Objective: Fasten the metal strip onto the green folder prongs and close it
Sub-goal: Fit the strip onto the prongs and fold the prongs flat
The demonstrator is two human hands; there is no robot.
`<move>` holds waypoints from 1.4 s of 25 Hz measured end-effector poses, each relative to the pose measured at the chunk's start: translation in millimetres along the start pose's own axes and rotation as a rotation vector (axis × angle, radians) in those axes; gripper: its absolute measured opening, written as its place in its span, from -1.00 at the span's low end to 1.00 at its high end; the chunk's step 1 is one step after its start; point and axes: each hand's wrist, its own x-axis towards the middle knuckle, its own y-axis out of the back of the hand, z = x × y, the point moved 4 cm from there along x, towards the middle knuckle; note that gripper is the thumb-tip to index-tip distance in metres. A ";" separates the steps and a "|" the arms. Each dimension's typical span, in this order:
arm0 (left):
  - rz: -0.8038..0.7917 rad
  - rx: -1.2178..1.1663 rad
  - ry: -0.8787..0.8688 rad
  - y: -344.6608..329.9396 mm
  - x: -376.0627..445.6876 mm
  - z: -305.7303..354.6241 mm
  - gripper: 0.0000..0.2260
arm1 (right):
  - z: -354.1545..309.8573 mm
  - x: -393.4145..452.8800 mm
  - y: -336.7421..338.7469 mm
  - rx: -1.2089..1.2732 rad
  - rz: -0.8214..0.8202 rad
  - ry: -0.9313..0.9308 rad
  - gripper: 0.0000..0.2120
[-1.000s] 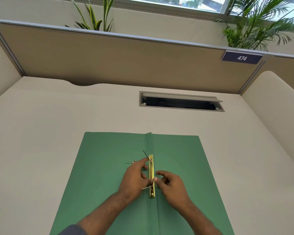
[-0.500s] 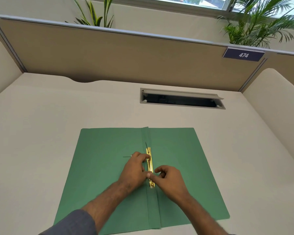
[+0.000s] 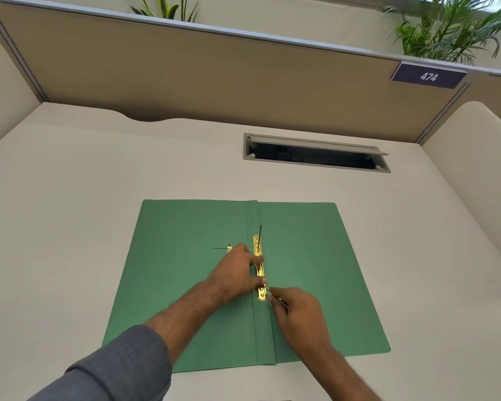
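Now pinches near prong (image 3: 272,293) with right hand (image 3: 298,316), newly bent rightward; grips brass strip (image 3: 258,250) in left hand (image 3: 235,273); fastening seemingly half-made, green folder (image 3: 315,256) open.

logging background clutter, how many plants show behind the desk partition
2. A blade-leaved plant rises above the partition left of centre; a feathery palm stands at top right above the 474 sign. More may hide behind it.
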 end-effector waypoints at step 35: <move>0.031 0.015 0.023 -5.9 -1.5 -0.1 -0.41 | 5.8 -8.9 -11.7 -0.253 -0.128 0.021 -0.74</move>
